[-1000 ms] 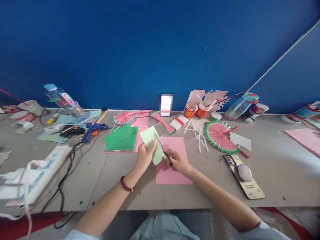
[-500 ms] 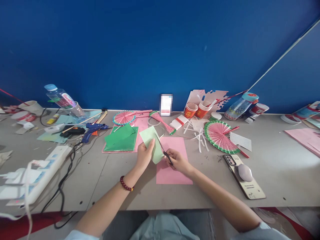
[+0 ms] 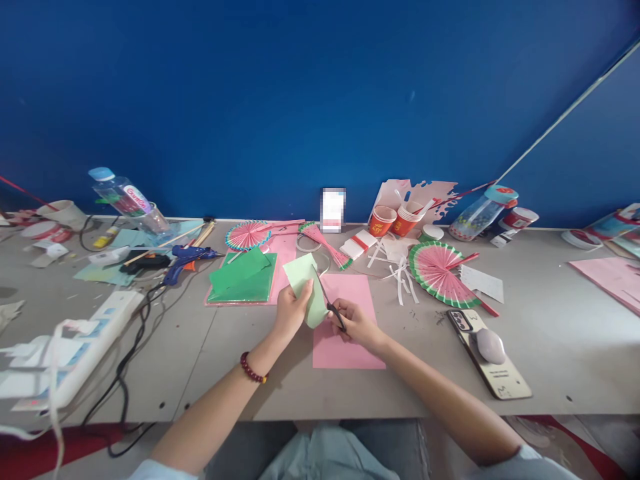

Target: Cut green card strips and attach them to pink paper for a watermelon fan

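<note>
My left hand (image 3: 290, 311) pinches a pale green paper sheet (image 3: 303, 278) and holds it up above the table. My right hand (image 3: 356, 321) grips small black scissors (image 3: 330, 302), whose blades reach into the sheet's right edge. Both hands hover over a pink paper sheet (image 3: 350, 340) lying flat on the grey table (image 3: 550, 347). A red bead bracelet (image 3: 251, 369) is on my left wrist.
Green folded papers (image 3: 243, 280) lie left of the hands, a blue glue gun (image 3: 187, 257) and power strip (image 3: 80, 347) further left. A watermelon paper fan (image 3: 437, 273), paper cups (image 3: 395, 219) and a phone (image 3: 493, 353) lie to the right. A plastic bottle (image 3: 127, 200) leans at the back left.
The green sheet has tilted and shifted slightly in my left hand as the scissors work along its edge. The hands stay in the same place.
</note>
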The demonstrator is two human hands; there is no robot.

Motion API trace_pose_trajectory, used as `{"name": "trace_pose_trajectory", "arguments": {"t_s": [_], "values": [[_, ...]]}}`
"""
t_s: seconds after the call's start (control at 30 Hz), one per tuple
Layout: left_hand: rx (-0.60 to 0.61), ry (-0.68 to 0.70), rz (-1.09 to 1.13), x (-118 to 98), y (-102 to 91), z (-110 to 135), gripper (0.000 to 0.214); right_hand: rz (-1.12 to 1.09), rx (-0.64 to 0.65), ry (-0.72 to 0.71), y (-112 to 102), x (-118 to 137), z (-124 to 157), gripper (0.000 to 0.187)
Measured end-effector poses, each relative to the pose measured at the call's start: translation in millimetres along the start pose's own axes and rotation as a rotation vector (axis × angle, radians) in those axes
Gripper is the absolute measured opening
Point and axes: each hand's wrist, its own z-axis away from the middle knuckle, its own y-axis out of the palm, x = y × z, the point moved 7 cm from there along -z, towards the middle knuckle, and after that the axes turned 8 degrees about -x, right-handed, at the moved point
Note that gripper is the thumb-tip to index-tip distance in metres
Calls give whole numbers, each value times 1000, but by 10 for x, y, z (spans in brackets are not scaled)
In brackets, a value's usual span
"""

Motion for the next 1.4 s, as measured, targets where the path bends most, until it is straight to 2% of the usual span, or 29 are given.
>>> {"name": "trace_pose_trajectory", "arguments": {"t_s": [0.3, 0.5, 1.4], "values": [[104, -39, -26, 51, 134, 84, 48, 30, -27, 22, -24, 67, 39, 42], [124, -31, -65, 67, 142, 114, 49, 22, -46, -49, -38, 97, 29, 44], [126, -32, -10, 115, 144, 96, 44, 27, -69, -58, -51, 106, 17, 42]]}}
